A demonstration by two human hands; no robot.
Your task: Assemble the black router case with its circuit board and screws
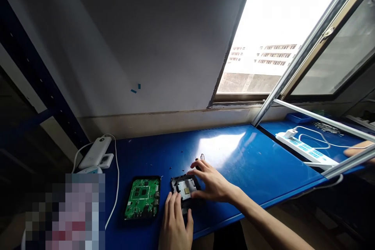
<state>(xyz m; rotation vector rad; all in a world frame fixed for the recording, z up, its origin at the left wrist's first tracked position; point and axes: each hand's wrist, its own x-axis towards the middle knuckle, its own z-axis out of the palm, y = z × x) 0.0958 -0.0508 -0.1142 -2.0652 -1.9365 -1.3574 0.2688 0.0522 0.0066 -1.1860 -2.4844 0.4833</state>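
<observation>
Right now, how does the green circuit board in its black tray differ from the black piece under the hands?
The green circuit board lies untouched, left of the black piece, which both hands touch. The board shows green with chips; the black piece shows a grey plate and a small gold square. Both lie flat on the blue table.

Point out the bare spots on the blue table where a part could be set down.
Free: the wide stretch right of the right hand, toward the window frame. Crowded: the front left, where the green board, black case and left hand sit.
</observation>
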